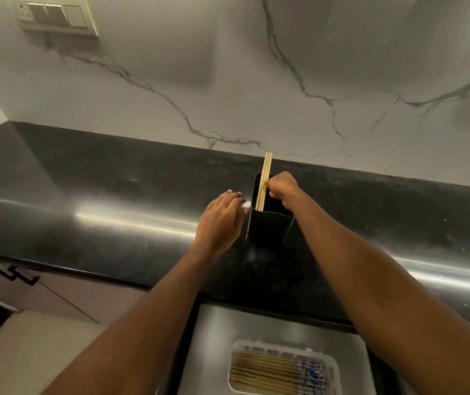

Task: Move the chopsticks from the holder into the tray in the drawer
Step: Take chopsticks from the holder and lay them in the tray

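Chopsticks [266, 169] between fingers [272, 192] of right hand [284, 189]

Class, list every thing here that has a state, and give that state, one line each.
drawer: pulled open.
tray: in the drawer, holding flat chopsticks.
holder: upright on the counter.
standing chopsticks: upright in the holder, pinched.
right hand: pinching the standing chopsticks.
left hand: relaxed, holding nothing, beside the holder.

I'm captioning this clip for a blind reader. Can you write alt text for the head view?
The right hand pinches a few wooden chopsticks standing in a black holder on a dark countertop, with the left hand open beside the holder. Below, a white tray in the open drawer holds many stored chopsticks.
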